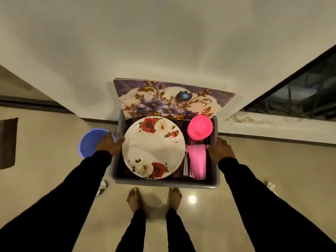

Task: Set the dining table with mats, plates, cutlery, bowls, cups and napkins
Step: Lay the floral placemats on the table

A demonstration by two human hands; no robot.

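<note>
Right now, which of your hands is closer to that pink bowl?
Right. The right hand grips the tray edge just below the pink bowl; the left hand holds the opposite side, beyond the plate.

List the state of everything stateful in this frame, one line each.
Grey tub: held off the floor, loaded.
Left hand: grips the tub's left rim.
Right hand: grips the tub's right rim.
Floral plate: face up in the tub.
Floral mats: leaning out over the tub's far edge.
Pink bowls: stacked, bottom up.
Pink cups: lying on their side.
Cutlery: between plate and cups.
Blue bucket: on the floor, upright.
</note>
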